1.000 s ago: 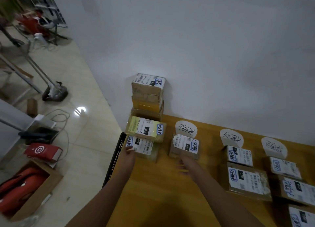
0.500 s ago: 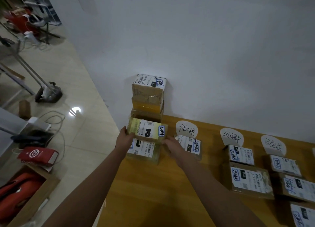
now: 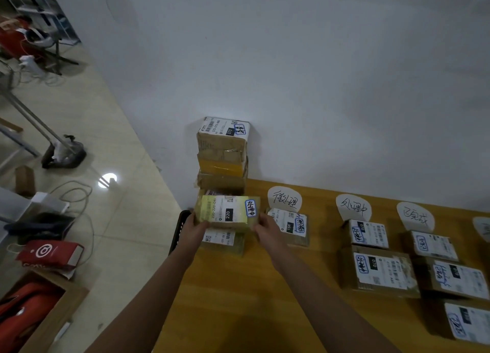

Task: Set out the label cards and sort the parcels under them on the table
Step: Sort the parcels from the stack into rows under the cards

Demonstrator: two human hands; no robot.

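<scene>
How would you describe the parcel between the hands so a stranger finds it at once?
On the wooden table, at its left end, a tall stack of parcels stands against the wall. In front of it, the left hand and right hand grip one parcel. Its yellowish top bears a label marked 220, unlike its neighbours.

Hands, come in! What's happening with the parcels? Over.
Left hand and right hand both grip the yellow 220 parcel by its ends. Lower parcel right beneath it. Tall parcel stack close behind.

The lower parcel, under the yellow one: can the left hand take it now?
Probably not yet: the left hand and right hand hold the yellow parcel over the lower parcel.
</scene>
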